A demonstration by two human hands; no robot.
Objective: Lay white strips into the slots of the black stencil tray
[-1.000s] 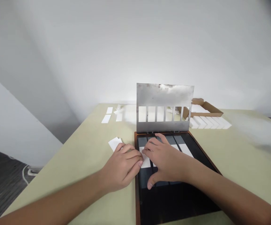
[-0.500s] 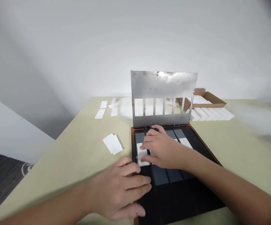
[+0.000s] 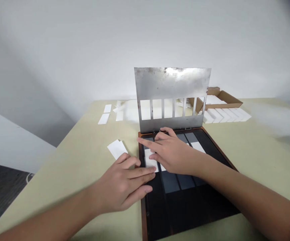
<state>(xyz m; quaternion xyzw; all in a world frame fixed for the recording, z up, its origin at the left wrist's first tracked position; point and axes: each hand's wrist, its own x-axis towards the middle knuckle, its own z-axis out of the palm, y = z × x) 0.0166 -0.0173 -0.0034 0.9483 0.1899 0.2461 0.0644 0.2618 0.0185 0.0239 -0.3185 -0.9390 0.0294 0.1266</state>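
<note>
A dark tray with a brown rim [image 3: 142, 214] lies on the table in front of me. A slotted metal plate [image 3: 172, 83] stands upright, hinged at the tray's far edge. Grey strips [image 3: 171, 182] run along the tray floor. White cards lie across them, one at the left [image 3: 150, 159] and one at the right [image 3: 198, 146]. My right hand [image 3: 175, 154] lies flat over the strips, fingers stretched out, pointing left over the left card. My left hand [image 3: 124, 187] rests open at the tray's left rim, fingertips touching that card's near edge.
A few white cards [image 3: 116, 148] lie on the table just left of the tray. More cards [image 3: 104, 117] sit at the far left. A cardboard box [image 3: 220, 97] and a row of white blocks [image 3: 226, 114] stand behind the plate on the right.
My left hand drew back toward me, then came forward again to the left card's near edge. My right hand shifted slightly toward the hinge and stretched a finger out leftward.
</note>
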